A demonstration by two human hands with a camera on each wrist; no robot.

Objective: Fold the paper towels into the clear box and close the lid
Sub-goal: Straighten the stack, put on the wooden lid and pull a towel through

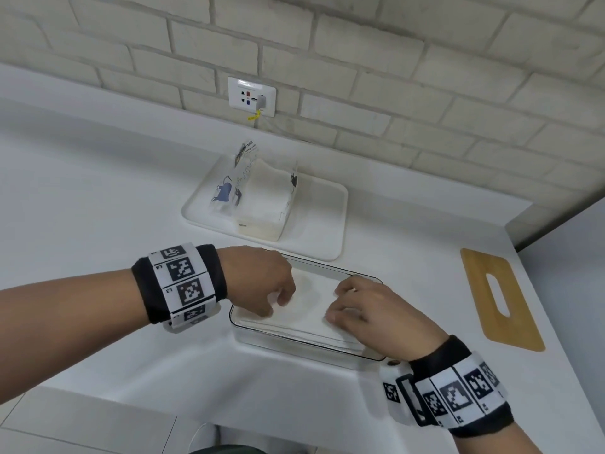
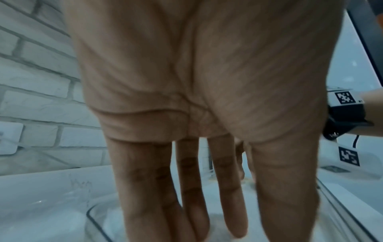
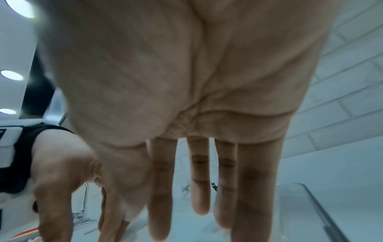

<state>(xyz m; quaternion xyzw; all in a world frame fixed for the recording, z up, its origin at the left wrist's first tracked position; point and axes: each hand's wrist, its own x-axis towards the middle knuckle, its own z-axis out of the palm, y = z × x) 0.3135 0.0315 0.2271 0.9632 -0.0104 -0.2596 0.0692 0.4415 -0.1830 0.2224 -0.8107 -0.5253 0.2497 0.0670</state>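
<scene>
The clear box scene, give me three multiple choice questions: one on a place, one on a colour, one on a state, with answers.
1. Where is the tissue pack?
A. on the white tray
B. inside the clear box
C. on the cutting board

2. What colour is the cutting board?
A. blue
B. tan wood
C. black

3. How are the left hand and right hand?
A. gripping a lid
B. pressing paper towels inside the box
C. hanging idle

A: the pack stands on the tray.
B: the board looks wooden.
B: straight fingers reach down onto the towels.
</scene>
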